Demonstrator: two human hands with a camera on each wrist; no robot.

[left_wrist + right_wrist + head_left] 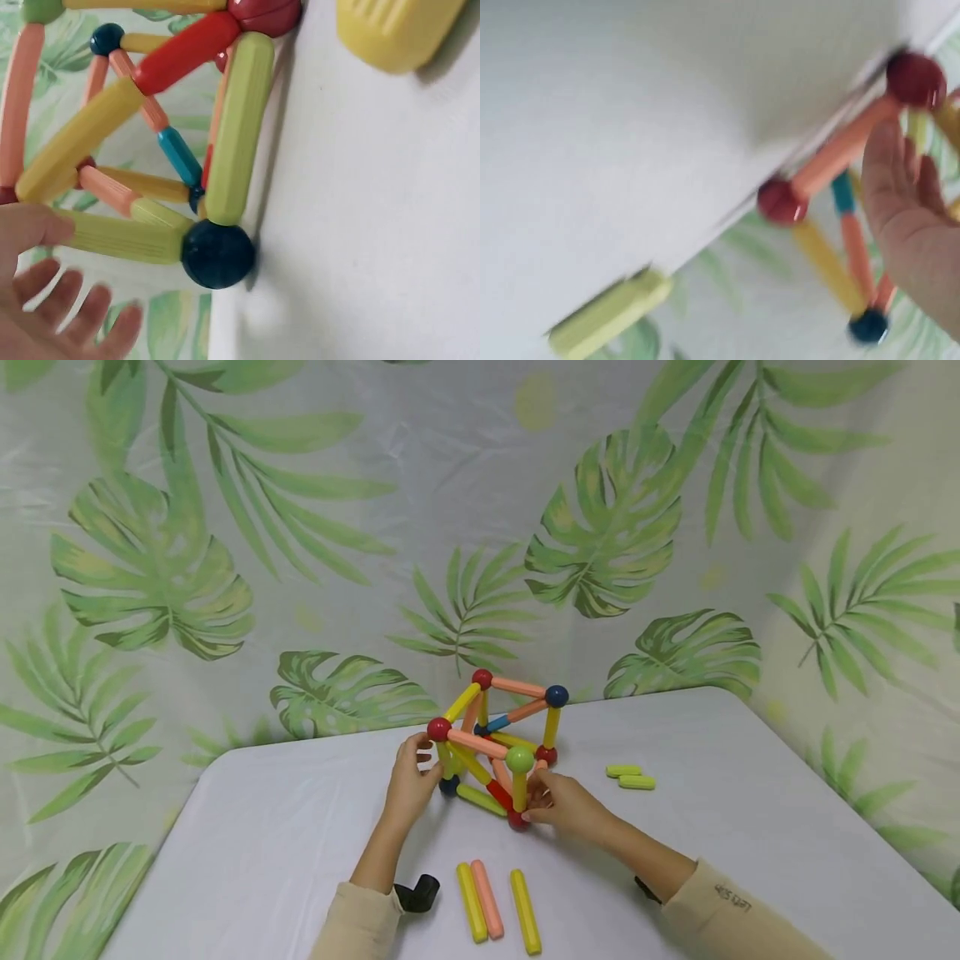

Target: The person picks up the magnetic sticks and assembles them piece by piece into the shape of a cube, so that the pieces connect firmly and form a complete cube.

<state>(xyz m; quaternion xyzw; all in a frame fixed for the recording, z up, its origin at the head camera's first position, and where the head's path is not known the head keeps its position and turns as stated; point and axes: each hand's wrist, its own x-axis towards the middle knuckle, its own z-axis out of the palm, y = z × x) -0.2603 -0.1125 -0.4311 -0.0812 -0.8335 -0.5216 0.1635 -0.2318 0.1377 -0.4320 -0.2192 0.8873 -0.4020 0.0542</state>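
A box-like frame of coloured magnetic rods and balls stands on the table between both hands, with a diagonal of a yellow rod and a red rod point(500, 797) across its front. At its left front corner is my left hand point(409, 781). Its thumb touches the upright yellow-green rod point(124, 236) above a dark blue ball point(218, 253), while the other fingers spread apart behind. My right hand point(567, 807) holds the right front corner, with curled fingers by the yellow upright point(520, 789) and thumb at the lower red ball point(517, 819). A green ball point(519, 758) tops that upright.
Nearer me lie a yellow rod point(472, 902), a salmon rod point(487, 899) beside it, and another yellow rod point(525, 912). Two short yellow-green rods point(637, 782) lie to the right. A leaf-patterned cloth point(465, 485) hangs behind the white table point(285, 835).
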